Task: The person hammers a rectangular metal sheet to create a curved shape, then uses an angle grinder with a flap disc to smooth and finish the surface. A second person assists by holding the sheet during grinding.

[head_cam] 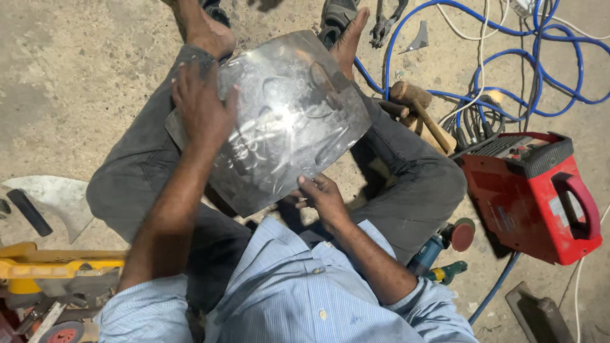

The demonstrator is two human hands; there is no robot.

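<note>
I sit cross-legged on a concrete floor with a shiny, dented metal sheet (289, 114) held over my lap. My left hand (200, 105) lies flat on the sheet's left side, fingers spread and gripping its edge. My right hand (324, 200) pinches the sheet's lower edge from underneath. The sheet is tilted and reflects light across its hammered surface. My bare feet show past its far edge.
A wooden mallet (416, 108) lies by my right knee. A red welding machine (534, 190) stands at the right with blue cables (508, 57) looped behind it. An angle grinder (445, 244) rests near my right elbow. A yellow tool (44, 267) and a cut metal piece (54, 197) are at the left.
</note>
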